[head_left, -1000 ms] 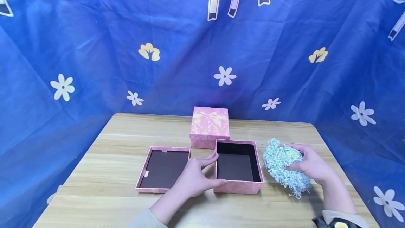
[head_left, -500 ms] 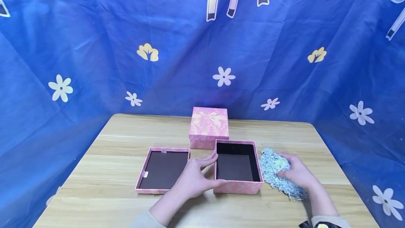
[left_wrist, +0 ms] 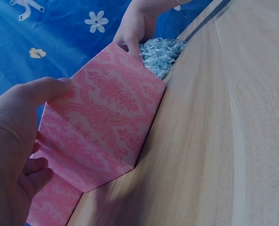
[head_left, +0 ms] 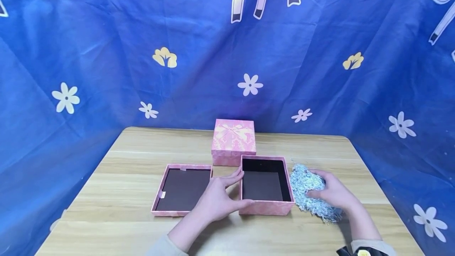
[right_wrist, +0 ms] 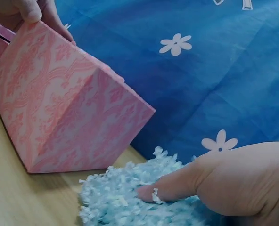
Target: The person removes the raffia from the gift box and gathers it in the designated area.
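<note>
A pink patterned gift box (head_left: 267, 208), lidless with a black inside, stands on the wooden table. My left hand (head_left: 221, 200) holds it at the front left corner, thumb on the front wall and fingers along the left side. Just right of the box lies a clump of light blue shredded paper (head_left: 306, 188). My right hand (head_left: 334, 192) grips this clump from its right side, the thumb (right_wrist: 170, 186) pressed into the strands in the right wrist view. The other right fingers are mostly hidden by the paper. Inside the box I see only the dark bottom and walls.
Left of the box, a pink lid (head_left: 167, 213) lies with its black inside up, partly behind my left forearm. Behind stands a second pink gift box (head_left: 234, 137) with a bow, lid on. A blue curtain (head_left: 199, 90) hangs around the table (head_left: 117, 224).
My right hand has moved left with the shredded paper and lowered it beside the open gift box; in the last half second it stays nearly in place. My left hand keeps its hold.
</note>
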`<state>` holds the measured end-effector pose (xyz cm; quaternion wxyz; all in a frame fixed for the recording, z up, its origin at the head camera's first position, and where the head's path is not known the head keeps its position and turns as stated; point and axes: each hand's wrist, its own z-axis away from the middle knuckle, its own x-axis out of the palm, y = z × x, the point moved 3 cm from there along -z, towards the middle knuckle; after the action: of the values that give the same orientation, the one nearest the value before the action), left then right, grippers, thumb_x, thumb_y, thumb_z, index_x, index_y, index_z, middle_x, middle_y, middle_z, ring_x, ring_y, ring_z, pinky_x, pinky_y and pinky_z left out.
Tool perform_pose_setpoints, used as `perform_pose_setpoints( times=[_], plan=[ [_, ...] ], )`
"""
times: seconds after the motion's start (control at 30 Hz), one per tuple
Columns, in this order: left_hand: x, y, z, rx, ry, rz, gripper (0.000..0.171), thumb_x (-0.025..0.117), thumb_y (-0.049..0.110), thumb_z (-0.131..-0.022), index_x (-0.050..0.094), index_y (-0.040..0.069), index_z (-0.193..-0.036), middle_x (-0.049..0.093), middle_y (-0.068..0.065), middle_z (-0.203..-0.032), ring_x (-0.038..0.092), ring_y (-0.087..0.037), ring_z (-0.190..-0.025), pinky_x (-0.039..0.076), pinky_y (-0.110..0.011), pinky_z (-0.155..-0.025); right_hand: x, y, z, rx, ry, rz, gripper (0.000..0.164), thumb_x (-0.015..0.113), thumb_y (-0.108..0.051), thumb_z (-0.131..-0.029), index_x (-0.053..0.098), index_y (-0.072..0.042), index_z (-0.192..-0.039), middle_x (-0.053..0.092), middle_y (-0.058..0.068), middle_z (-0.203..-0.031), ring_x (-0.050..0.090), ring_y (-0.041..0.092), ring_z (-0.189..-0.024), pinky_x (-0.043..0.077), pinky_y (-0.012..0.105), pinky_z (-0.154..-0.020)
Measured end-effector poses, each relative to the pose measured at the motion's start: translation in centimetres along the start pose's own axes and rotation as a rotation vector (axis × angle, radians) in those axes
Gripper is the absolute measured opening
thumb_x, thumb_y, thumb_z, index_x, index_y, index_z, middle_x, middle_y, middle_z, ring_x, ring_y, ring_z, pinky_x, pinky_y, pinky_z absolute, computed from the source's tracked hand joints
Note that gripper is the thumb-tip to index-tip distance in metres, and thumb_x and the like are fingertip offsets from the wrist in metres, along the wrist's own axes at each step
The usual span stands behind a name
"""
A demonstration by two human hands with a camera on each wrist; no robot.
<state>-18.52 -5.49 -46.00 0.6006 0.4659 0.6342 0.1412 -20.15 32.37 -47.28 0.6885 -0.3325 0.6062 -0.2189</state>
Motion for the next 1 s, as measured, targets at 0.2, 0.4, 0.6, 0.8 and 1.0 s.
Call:
perform_pose_setpoints(
  times=[0.2, 0.4, 0.6, 0.8, 1.0],
  plan=[
    [-0.3, -0.1, 0.1, 0.043, 0.023, -0.020, 0.087, 0.094, 0.048, -0.078, 0.060, 0.015, -0.151, 0.052, 0.013, -0.154, 0.052, -0.025, -0.141, 0.042, -0.051, -0.118, -0.9, -1.5, 0.6, -0.031, -0.018, 0.052, 0.084, 0.091, -0.032, -0.084, 0.053, 0.004, -0.150, 0.051, 0.031, -0.152, 0.039, 0.058, -0.142, 0.031, 0.077, -0.113],
    [-1.3, 0.2, 0.2, 0.032, 0.062, -0.033, 0.089, 0.087, 0.064, -0.080, 0.059, 0.021, -0.153, 0.061, 0.007, -0.147, 0.062, -0.027, -0.129, 0.051, -0.049, -0.109, -2.3, -3.7, 1.2, -0.076, -0.014, 0.107, 0.082, 0.088, -0.034, -0.088, 0.052, 0.006, -0.149, 0.051, 0.031, -0.151, 0.041, 0.058, -0.140, 0.034, 0.077, -0.110],
    [-3.4, 0.5, -0.8, 0.058, 0.109, 0.027, 0.060, 0.086, 0.053, -0.086, 0.076, 0.017, -0.133, 0.068, 0.001, -0.141, 0.066, -0.022, -0.125, 0.055, -0.043, -0.104, -3.7, -5.7, 1.2, -0.144, 0.001, 0.148, 0.077, 0.084, -0.034, -0.093, 0.050, 0.004, -0.151, 0.047, 0.031, -0.154, 0.042, 0.060, -0.138, 0.039, 0.079, -0.105],
    [-6.0, 0.7, -2.1, 0.069, 0.154, 0.043, 0.043, 0.087, 0.035, -0.090, 0.078, 0.018, -0.128, 0.073, 0.002, -0.132, 0.068, -0.014, -0.120, 0.059, -0.043, -0.098, -4.3, -8.0, -0.1, -0.294, 0.015, 0.204, 0.068, 0.081, -0.030, -0.096, 0.054, -0.002, -0.151, 0.047, 0.025, -0.157, 0.044, 0.053, -0.140, 0.041, 0.076, -0.105],
    [-8.7, 0.6, -3.9, 0.052, 0.192, 0.084, 0.049, 0.087, 0.030, -0.091, 0.074, 0.010, -0.133, 0.076, -0.009, -0.125, 0.071, -0.025, -0.117, 0.057, -0.046, -0.102, -4.4, -10.3, -2.1, -0.379, 0.032, 0.159, 0.057, 0.080, -0.022, -0.098, 0.059, -0.006, -0.148, 0.059, 0.017, -0.149, 0.058, 0.043, -0.131, 0.052, 0.068, -0.099]
  ],
)
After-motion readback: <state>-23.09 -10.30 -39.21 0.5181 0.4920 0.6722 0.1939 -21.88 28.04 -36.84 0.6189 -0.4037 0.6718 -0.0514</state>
